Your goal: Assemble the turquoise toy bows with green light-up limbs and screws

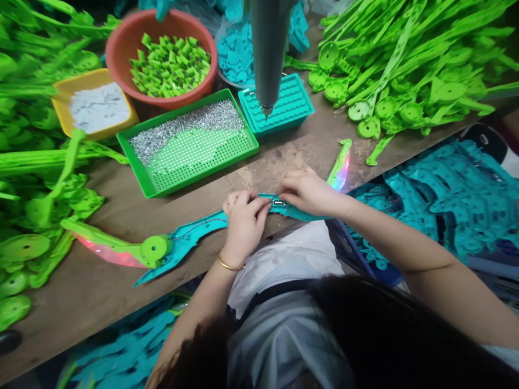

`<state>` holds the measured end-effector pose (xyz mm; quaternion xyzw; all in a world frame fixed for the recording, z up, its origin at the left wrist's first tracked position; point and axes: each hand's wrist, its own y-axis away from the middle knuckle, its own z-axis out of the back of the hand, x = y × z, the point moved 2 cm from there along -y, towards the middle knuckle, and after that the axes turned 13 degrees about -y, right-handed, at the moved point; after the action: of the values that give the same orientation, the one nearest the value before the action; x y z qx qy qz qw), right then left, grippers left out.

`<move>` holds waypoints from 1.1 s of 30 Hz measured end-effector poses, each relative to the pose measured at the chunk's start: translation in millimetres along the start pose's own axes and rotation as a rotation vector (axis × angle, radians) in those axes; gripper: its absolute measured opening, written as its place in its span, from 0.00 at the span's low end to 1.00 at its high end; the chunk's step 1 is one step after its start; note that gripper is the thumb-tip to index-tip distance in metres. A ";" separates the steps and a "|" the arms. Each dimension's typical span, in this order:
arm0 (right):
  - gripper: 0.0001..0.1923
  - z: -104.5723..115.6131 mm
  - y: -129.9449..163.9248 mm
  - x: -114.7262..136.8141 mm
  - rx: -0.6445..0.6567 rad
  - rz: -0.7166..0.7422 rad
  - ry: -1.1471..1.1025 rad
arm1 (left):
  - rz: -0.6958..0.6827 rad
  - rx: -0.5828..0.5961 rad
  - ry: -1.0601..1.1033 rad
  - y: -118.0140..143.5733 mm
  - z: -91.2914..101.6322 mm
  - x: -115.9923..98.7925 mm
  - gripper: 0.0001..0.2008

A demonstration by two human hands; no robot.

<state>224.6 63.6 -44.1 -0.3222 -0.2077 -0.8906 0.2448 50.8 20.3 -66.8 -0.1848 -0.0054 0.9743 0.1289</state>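
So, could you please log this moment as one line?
left hand: pinching teal toy part | right hand: on same part at small metal piece | green screw tray behind | wooden bench

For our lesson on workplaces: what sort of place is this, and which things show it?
Probably a toy assembly bench in a small factory: heaps of identical green plastic parts, a green tray of small metal pieces, and a hanging power screwdriver above the wooden bench.

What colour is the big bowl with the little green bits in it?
The bowl is reddish-orange, seen in the head view.
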 end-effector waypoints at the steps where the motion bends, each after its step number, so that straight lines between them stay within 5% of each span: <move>1: 0.10 0.9 1.6 -1.5 0.024 0.035 0.003 | 0.005 0.014 -0.003 -1.0 0.2 -0.6 0.07; 6: 0.18 1.6 14.9 -8.9 0.104 0.171 0.038 | 0.028 0.037 -0.006 -2.6 -0.3 -2.5 0.08; 10: 0.29 -7.3 21.2 -10.5 0.034 0.205 0.165 | 0.032 0.026 -0.001 -1.0 -1.1 -2.3 0.08; 21: 0.11 -6.1 16.4 -13.0 -0.017 0.103 -0.052 | 0.046 0.059 0.014 -1.6 1.4 -1.4 0.08; 28: 0.11 -14.1 34.0 -10.4 -0.139 0.368 0.228 | 0.061 0.053 0.036 -2.6 1.9 -1.6 0.07; 33: 0.09 -17.7 40.9 -7.9 -0.146 0.399 0.326 | 0.067 0.039 0.033 -2.4 1.5 -2.5 0.06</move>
<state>244.9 24.3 -53.2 -0.2257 -0.0332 -0.8775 0.4218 53.1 22.1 -64.4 -0.1983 0.0217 0.9748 0.0999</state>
